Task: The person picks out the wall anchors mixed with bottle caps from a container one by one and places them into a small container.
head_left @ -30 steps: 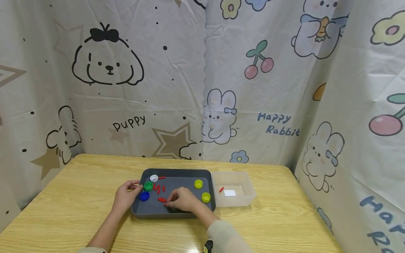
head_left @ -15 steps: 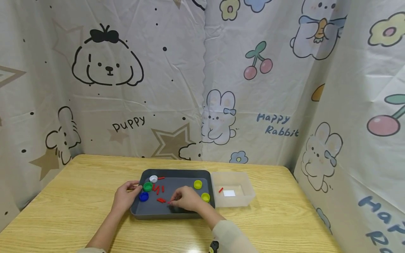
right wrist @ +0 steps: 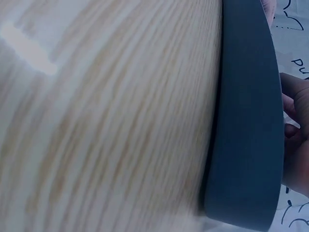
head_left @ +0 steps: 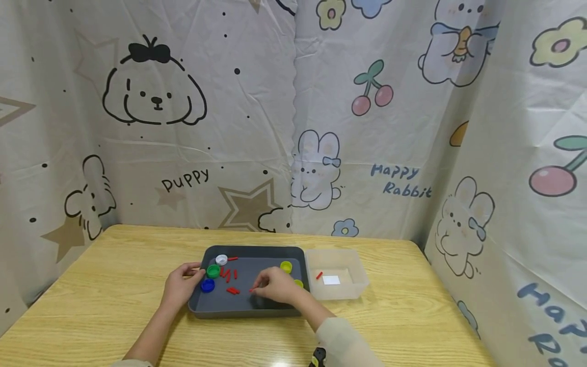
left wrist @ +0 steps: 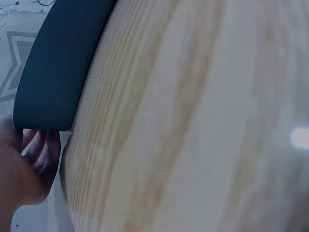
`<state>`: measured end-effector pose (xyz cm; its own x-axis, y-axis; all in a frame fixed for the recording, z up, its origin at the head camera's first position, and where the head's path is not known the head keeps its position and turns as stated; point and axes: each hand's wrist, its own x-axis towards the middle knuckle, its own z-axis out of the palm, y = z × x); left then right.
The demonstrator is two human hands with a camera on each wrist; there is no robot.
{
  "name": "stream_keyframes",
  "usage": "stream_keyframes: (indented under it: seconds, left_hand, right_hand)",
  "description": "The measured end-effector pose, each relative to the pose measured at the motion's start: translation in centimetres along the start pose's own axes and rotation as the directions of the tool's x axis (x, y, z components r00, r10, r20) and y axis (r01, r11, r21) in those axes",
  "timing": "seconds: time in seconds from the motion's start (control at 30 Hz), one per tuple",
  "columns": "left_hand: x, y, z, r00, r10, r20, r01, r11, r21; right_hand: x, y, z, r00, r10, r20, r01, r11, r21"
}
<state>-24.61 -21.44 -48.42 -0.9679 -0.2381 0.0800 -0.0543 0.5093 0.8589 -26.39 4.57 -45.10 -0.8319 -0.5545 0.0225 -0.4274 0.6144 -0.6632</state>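
Observation:
A dark grey tray [head_left: 257,314] lies on the table, and my left hand [head_left: 180,286] holds its left rim, thumb at the top edge and fingers along the outer side, as the left wrist view [left wrist: 29,169] also shows. Over the tray's middle, my right hand [head_left: 277,285] pinches a small red stick [head_left: 251,290] between thumb and fingertips. Several more red sticks [head_left: 233,290] lie in the tray's left half. Along its left side stand a white cap [head_left: 221,259], a green cap [head_left: 213,271] and a blue cap [head_left: 208,285]. The tray wall hides the right fingertips in the right wrist view.
Against the tray's right side stands a translucent plastic box [head_left: 359,285] holding one red stick [head_left: 319,275] and a white card [head_left: 331,280]. Two yellow caps [head_left: 286,267] are in the tray's right part, one partly behind my right hand. A printed curtain [head_left: 257,127] hangs behind the table.
My right hand has moved right across the tray with the red stick, away from the other sticks. It now partly covers the nearer yellow cap. My left hand stays at the rim.

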Motion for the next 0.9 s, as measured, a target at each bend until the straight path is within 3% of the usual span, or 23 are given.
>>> stream_keyframes:
  seconds: [0.53,0.9]
  left_hand:
    - [0.2,-0.3,0.1,1.0,0.0,-0.003,0.0,1.0,-0.012]
    - [0.1,-0.2,0.0,1.0,-0.01,0.008,0.01,1.0,-0.009]
  right_hand:
    - [-0.8,0.1,-2.3,0.999,-0.024,-0.035,0.021,0.996,-0.085]
    - [-1.3,0.7,-4.0,0.998,0.009,-0.058,-0.014,0.996,-0.086]
